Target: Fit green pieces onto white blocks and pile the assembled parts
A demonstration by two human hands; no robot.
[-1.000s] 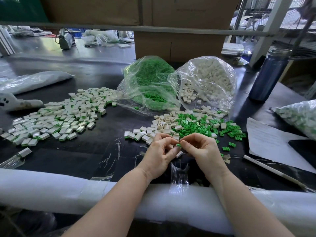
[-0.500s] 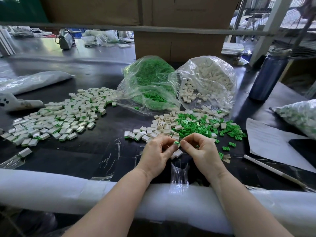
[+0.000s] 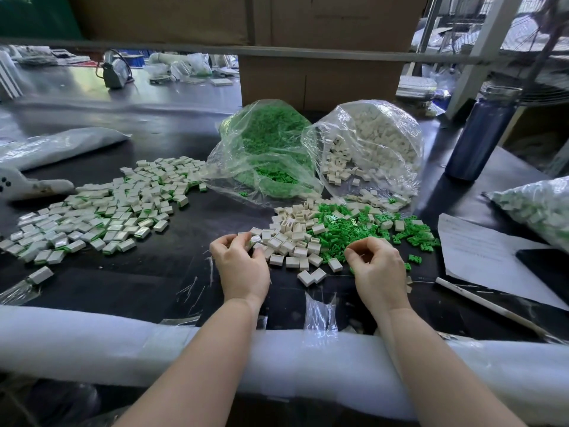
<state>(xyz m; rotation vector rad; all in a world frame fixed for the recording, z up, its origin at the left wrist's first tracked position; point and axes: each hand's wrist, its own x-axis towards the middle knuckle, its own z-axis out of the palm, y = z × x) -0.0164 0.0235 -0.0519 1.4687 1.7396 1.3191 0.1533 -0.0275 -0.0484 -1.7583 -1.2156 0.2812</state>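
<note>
White blocks (image 3: 292,241) and green pieces (image 3: 348,232) lie mixed on the table (image 3: 160,272). Left hand (image 3: 241,266) pinches one block. Right hand (image 3: 377,269) is curled, holding nothing I can see.

Both bare forearms reach forward from the bottom of the view, angled slightly toward each other, with the wrists roughly straight. The left hand (image 3: 241,266) is seen from the back, its fingers curled forward and the thumb brought up against the fingertips in a pinch; whatever sits between them is too small and hidden to make out clearly. The right hand (image 3: 377,268) is also back-up, fingers bent and loosely curled, with the thumb and forefinger tips close together. The two hands are apart, at about the same height and distance forward.
</note>
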